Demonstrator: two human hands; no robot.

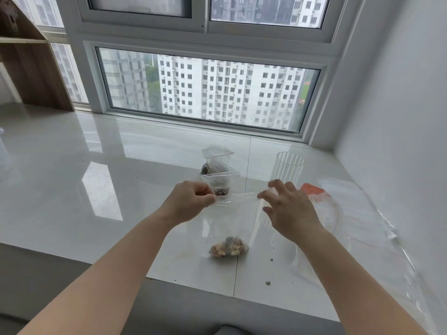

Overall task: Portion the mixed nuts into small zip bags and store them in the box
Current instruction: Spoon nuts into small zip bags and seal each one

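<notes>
Pinching the top edge of a clear zip bag [232, 221] at both ends, the left hand [191, 201] and right hand [287, 209] are holding it upright above the white tiled ledge [96, 177], with the right hand's other fingers spread. Mixed nuts [228, 247] are sitting in the bag's bottom corner. Two more filled bags [217, 172] are lying just behind, beside a clear ribbed container [287, 168], and loose plastic wrap [362, 213] is lying on the right
</notes>
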